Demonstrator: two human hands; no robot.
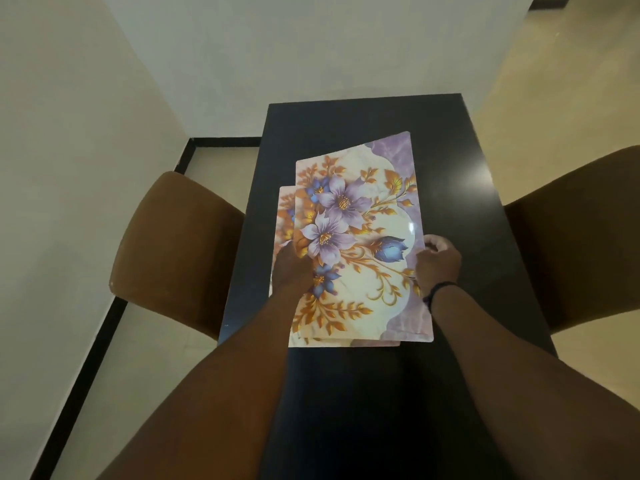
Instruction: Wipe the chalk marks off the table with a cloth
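Head view: both my arms reach over the dark table [450,161]. My left hand [292,268] grips the 9 o'clock edge of the top floral placemat [360,237], thumb side tucked under it. My right hand [437,261] pinches its 3 o'clock edge, fingers curled. A second placemat [285,209] peeks out beneath at 9 o'clock. Brown chairs stand at 9 [173,251] and 3 o'clock [581,233]. I can't make out any chalk marks or cloth.

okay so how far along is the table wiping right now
Wiping hasn't begun: no cloth is in view. In hand: the left hand and right hand grip the top floral placemat, apparently clearing it and the placemat underneath off the dark table. No chalk marks show; all wiping remains.
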